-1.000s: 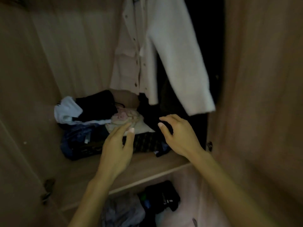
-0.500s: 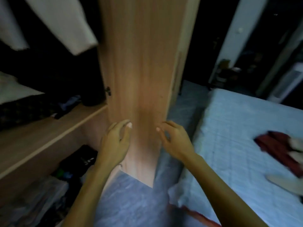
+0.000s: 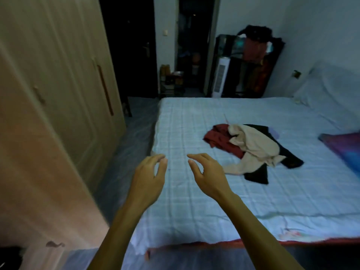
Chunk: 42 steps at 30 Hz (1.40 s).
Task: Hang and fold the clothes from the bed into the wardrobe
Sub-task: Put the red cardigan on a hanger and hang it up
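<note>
A small heap of clothes lies in the middle of the bed (image 3: 194,117), which has a pale blue checked sheet: a dark red garment (image 3: 219,138), a cream garment (image 3: 253,145) on top, and a black garment (image 3: 259,173) underneath. My left hand (image 3: 150,178) and my right hand (image 3: 208,172) hover side by side above the near part of the sheet, fingers loosely curled, both holding nothing. The heap is to the right of and beyond my right hand. The wardrobe's open door (image 3: 39,133) stands at my left; its inside is out of view.
A narrow strip of floor (image 3: 134,129) runs between wardrobe and bed. A pillow (image 3: 321,88) lies at the bed's head and a purple-blue cloth (image 3: 344,149) at the right edge. Behind the bed stand a dark rack with clothes (image 3: 253,61), a white tower fan (image 3: 220,78) and a doorway.
The view has swung right, from the wardrobe shelf past the open door to the bed. Both hands stay held out in front, holding nothing, and now hover over the sheet.
</note>
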Available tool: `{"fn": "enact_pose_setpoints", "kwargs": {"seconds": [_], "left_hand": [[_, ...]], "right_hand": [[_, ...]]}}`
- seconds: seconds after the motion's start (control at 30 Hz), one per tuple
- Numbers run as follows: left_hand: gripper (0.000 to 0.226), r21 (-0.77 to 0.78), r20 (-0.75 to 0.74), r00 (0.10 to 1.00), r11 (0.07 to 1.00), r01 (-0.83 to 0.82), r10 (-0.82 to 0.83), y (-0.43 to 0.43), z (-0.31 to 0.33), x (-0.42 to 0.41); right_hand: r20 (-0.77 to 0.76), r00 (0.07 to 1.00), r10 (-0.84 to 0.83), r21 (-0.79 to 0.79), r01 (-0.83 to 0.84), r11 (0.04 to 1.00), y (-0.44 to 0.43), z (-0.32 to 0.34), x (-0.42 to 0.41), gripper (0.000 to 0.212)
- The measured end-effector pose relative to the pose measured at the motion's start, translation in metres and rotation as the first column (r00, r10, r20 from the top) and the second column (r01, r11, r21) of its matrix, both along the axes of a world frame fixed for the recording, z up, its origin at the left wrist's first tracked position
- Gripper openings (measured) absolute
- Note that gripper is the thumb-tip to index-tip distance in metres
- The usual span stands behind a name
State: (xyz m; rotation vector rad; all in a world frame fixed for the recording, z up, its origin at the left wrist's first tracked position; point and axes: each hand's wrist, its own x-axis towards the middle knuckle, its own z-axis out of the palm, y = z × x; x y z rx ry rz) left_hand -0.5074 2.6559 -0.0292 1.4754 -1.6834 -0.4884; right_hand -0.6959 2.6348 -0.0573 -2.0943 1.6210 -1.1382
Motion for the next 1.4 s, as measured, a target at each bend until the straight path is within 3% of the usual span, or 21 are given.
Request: {"fn": "enact_pose_setpoints", "kwargs": {"seconds": [0.27,0.5,0.67,1.03,1.4], "left_hand": [[0.033,0.075,-0.012,0.985,0.982,0.173,-0.173,-0.046,-0.027,-0.214],[0.034,0.162,0.045,0.960,0.951,0.265,-0.275,-0.093,-0.047,-0.332],[0.033,0.209,0.060,0.944,0.929,0.305,-0.324,-0.145,-0.069,-0.381],[0.032,0.252,-0.105,0.920,0.884,0.393,-0.379,-0.296,-0.109,-0.473],[0.031,0.366,-0.039,0.968,0.898,0.243,-0.246,-0.441,-0.152,-0.490]], "right_hand": [[0.078,0.984,-0.161,0.061,0.157,0.986,-0.021,-0.026,-0.210,0.026],[0.140,0.954,-0.266,0.144,0.246,0.958,-0.051,-0.047,-0.329,0.024],[0.141,0.943,-0.301,0.204,0.270,0.941,-0.088,-0.069,-0.374,0.024],[-0.034,0.928,-0.372,0.268,0.367,0.891,-0.212,-0.076,-0.463,0.023],[-0.035,0.982,-0.185,0.391,0.184,0.902,-0.387,-0.121,-0.486,0.026]]}}
